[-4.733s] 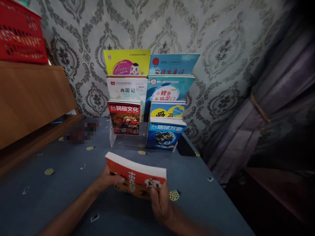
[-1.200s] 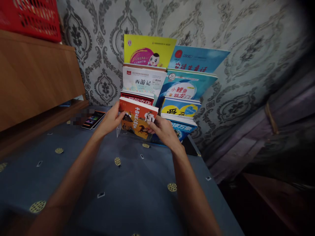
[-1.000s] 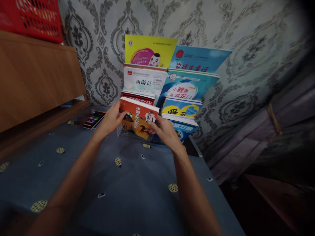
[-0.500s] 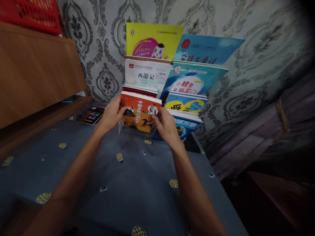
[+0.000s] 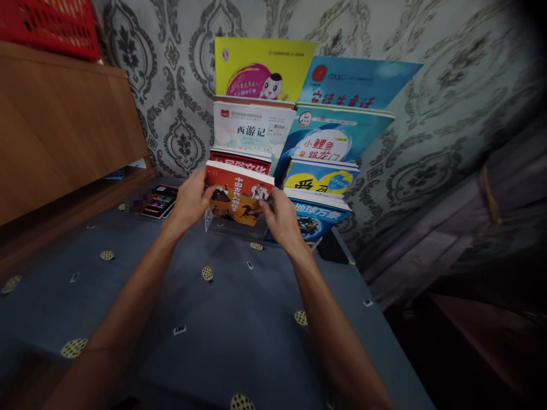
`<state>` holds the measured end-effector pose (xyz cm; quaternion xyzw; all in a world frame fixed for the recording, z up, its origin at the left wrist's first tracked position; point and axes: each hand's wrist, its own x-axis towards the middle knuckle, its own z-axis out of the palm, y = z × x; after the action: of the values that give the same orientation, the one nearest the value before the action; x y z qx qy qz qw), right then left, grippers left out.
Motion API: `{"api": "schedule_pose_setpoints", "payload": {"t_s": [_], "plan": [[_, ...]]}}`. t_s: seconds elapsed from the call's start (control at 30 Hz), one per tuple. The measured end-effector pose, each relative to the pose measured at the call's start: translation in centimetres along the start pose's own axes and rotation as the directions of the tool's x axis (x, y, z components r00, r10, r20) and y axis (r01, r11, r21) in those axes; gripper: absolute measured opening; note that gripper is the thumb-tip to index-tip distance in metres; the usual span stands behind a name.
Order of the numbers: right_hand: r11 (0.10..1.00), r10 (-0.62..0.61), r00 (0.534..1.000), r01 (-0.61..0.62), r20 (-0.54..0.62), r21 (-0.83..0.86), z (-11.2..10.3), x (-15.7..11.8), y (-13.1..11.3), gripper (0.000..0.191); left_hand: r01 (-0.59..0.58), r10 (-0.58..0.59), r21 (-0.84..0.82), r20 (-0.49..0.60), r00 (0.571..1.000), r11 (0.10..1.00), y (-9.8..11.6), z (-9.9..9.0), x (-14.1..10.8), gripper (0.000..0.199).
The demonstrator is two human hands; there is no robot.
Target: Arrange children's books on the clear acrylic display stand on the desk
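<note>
An orange-red book (image 5: 235,196) with figures and horses on its cover is held upright between my two hands. My left hand (image 5: 191,196) grips its left edge, and my right hand (image 5: 282,219) grips its right edge, thumb on the cover. The book is at the lowest front tier of a clear acrylic book rack (image 5: 231,229). Right behind it stands a red book (image 5: 256,164), partly hidden. Higher up are a white book (image 5: 252,128) and a yellow-green book (image 5: 265,68). Beside my right hand a blue book (image 5: 318,219) stands in the rack's right column.
More books, such as a yellow-and-blue one (image 5: 320,177), fill the right column. A dark booklet (image 5: 160,201) lies left of the rack. On the left are a wooden cabinet (image 5: 68,125) and a red basket (image 5: 55,28). A patterned blue cloth (image 5: 213,319) covers the surface.
Both hands have shifted the orange-red book slightly left and toward me. More of the red book behind it and of the blue book at the right now shows.
</note>
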<state>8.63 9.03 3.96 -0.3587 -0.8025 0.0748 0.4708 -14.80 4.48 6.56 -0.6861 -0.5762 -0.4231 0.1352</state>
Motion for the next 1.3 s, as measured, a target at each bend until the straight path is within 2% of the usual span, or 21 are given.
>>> {"api": "schedule_pose_setpoints", "payload": {"t_s": [0.57,0.83,1.17,1.3], "plan": [[1.0,-0.003,1.0,0.003,-0.02,-0.011,1.6,-0.2,1.2,0.015,0.063,-0.067,0.047,0.081,0.994,0.997,-0.5,0.8,-0.2,0.01],[0.994,0.067,0.996,-0.072,0.057,0.076,2.1,-0.4,1.6,0.021,0.07,-0.074,0.044,0.094,0.993,0.997,-0.8,1.3,-0.4,0.008],[0.993,0.103,0.989,-0.096,0.109,-0.065,3.3,-0.8,2.5,0.016,0.136,-0.15,0.084,0.197,0.969,0.987,-1.6,2.7,-0.9,0.007],[0.993,0.105,0.988,-0.099,0.115,-0.056,3.3,-1.0,2.2,0.016,0.167,-0.188,0.109,0.214,0.959,0.98,-1.7,2.8,-1.0,0.007]]}}
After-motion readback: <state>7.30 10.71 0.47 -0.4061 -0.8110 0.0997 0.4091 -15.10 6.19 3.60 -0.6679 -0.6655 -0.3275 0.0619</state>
